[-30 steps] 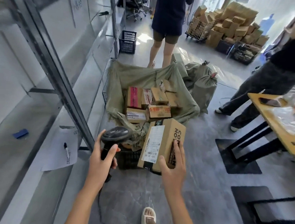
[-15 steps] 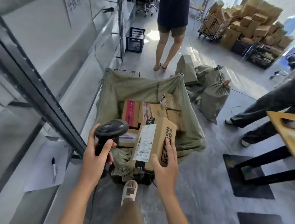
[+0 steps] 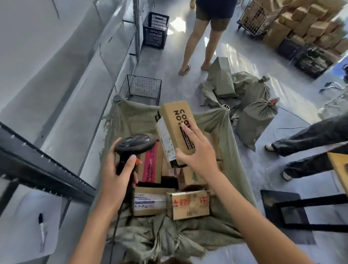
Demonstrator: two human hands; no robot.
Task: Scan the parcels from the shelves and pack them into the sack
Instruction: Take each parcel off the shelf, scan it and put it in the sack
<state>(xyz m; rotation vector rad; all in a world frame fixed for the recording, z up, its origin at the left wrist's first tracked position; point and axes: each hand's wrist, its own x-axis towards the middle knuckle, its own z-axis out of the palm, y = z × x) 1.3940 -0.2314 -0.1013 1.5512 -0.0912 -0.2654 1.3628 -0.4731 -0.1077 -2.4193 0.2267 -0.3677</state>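
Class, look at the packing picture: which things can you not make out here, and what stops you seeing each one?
Head view:
- Shipping label on the held parcel: print too small and blurred.
- Parcels deep in the sack: covered by upper boxes and the right hand.
- Scanner trigger: hidden behind the left hand.
- Standing person: cut off by the top edge.
- Distant box pile: motion-blurred.

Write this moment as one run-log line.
left hand grips scanner | right hand holds parcel over sack

A parcel sorting depot: stacked cartons (image 3: 305,23), tied sacks (image 3: 255,119), metal shelving (image 3: 38,165), and crates (image 3: 155,30).
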